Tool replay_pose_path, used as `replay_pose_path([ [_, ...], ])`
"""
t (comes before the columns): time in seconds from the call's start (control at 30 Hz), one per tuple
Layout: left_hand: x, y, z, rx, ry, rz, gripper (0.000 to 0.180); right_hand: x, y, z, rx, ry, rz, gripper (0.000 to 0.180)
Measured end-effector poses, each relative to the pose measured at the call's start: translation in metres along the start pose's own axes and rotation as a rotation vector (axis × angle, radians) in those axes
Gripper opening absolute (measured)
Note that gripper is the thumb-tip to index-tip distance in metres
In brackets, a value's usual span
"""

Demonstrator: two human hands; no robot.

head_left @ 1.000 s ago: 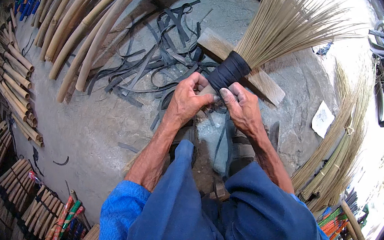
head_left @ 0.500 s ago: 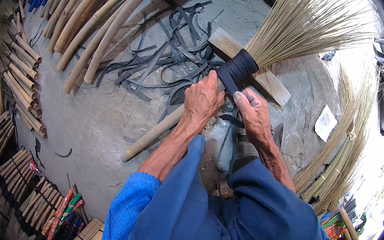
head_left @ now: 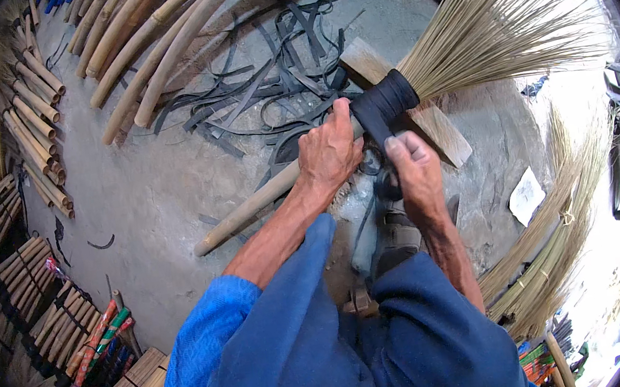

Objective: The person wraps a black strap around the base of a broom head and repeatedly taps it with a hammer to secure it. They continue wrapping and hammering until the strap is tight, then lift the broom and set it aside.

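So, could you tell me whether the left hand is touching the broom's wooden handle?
Touching. The head view shows the left hand wrapped around the wooden handle just behind the black binding, its fingers closed over the stick with no gap.

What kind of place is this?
Most likely a small broom-making workshop. The left hand grips a stick whose black wrap binds a straw head. Stacked poles and black strips lie on the floor.

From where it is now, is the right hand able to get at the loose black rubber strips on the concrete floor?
Probably not directly: the right hand sits below the black-wrapped broom neck, and the loose black rubber strips lie beyond the broom and left hand.
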State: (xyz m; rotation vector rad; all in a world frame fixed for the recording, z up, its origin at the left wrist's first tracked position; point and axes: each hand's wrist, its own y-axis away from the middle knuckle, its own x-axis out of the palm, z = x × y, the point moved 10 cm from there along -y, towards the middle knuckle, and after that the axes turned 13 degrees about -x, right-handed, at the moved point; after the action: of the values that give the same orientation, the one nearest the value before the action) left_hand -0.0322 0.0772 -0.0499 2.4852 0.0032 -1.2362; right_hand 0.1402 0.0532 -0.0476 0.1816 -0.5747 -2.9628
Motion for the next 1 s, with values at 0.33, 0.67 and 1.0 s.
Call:
replay_pose_path([
  [0.33,-0.014,-0.002,0.008,-0.036,0.122,-0.165,0.063,-0.001,-0.014,-0.015,-0.284,0.207,-0.034,0.033],
  [0.67,-0.028,-0.016,0.003,0.103,0.123,-0.203,0.045,0.015,-0.035,-0.013,-0.379,0.197,-0.045,0.031],
  [1.0,0.058,-0.006,0.014,-0.392,0.829,0.918,0.045,-0.005,-0.009,0.028,-0.475,0.465,-0.084,0.032],
])
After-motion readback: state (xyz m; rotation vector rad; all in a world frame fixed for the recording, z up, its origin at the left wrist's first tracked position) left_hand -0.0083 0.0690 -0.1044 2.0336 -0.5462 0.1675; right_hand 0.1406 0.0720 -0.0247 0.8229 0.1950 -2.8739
